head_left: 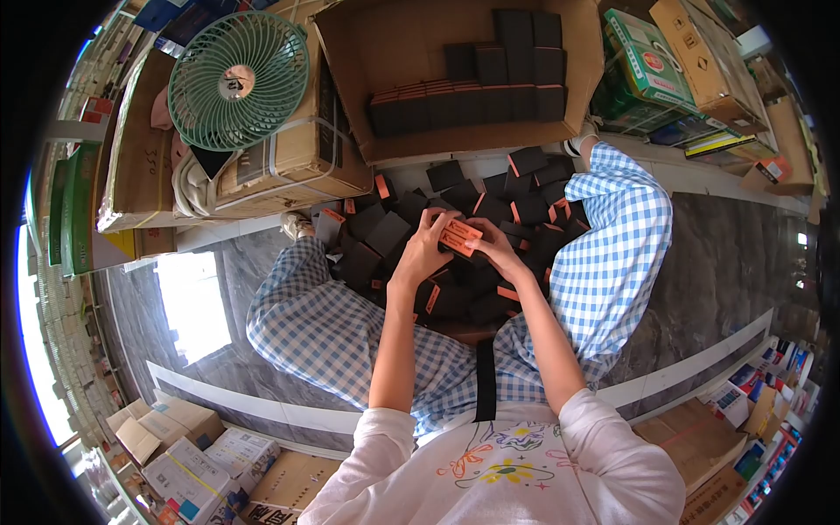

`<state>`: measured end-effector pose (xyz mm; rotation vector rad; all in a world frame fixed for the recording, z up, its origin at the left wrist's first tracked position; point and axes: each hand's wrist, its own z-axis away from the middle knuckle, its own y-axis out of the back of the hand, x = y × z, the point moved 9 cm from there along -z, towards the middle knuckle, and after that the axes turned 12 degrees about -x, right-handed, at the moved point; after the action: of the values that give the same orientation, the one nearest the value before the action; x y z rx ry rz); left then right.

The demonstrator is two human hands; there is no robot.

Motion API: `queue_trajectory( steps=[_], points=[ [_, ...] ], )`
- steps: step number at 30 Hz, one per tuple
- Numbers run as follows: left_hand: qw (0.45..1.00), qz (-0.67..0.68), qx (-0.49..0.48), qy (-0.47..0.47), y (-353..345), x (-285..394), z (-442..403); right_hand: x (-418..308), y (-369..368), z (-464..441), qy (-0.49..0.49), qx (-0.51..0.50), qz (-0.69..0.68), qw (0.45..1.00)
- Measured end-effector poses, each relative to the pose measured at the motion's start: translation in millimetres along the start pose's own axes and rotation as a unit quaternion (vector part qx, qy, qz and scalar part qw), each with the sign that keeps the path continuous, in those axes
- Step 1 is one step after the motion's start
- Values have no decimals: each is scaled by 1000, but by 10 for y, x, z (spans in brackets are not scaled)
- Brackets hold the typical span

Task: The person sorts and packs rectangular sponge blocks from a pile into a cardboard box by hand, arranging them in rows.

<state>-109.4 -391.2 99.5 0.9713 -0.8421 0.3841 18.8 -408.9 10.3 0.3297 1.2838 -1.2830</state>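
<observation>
Both hands are closed around a pair of small black boxes [460, 236], whose orange printed ends face up toward me. My left hand [423, 248] grips them from the left side, and my right hand [499, 251] from the right. Beneath and around the hands lies a loose heap of similar black boxes [387, 233] with orange ends, tumbled at many angles between my legs. Beyond the heap, a large open cardboard carton [350, 79] holds black boxes stacked in neat rows [464, 105] along its near and right parts.
A green round fan [236, 80] stands on a strapped cardboard box [293, 162] at the upper left. Stacked cartons [647, 61] flank the big carton on the right. More boxes [188, 472] line the lower left, and packed shelves [761, 411] the lower right.
</observation>
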Motion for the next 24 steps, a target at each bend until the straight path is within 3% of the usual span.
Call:
queue_trajectory(
  steps=[3, 5, 10, 11, 13, 14, 22, 24],
  points=[
    [1000, -23, 3, 2, -15, -24, -10, -3, -36, 6, -5, -8, 26, 1000],
    [999, -22, 20, -17, 22, 44, -8, -112, 49, 41, 35, 50, -8, 998],
    [970, -76, 224, -61, 274, 212, 58, 166, 337, 98, -100, 129, -21, 986],
    [970, -76, 224, -62, 263, 219, 47, 207, 374, 94, -100, 129, -20, 986],
    [964, -85, 236, -89, 254, 297, 60, 139, 53, 29, -86, 2, -191, 978],
    [965, -83, 230, -92, 219, 322, 61, 63, -15, 42, -59, -10, -236, 970],
    [957, -90, 251, -116, 82, 366, 71, 3, 134, 107, -5, 22, -261, 965],
    [968, -58, 234, -73, 129, 283, 48, 35, 204, 89, 3, 50, -245, 968]
  ],
)
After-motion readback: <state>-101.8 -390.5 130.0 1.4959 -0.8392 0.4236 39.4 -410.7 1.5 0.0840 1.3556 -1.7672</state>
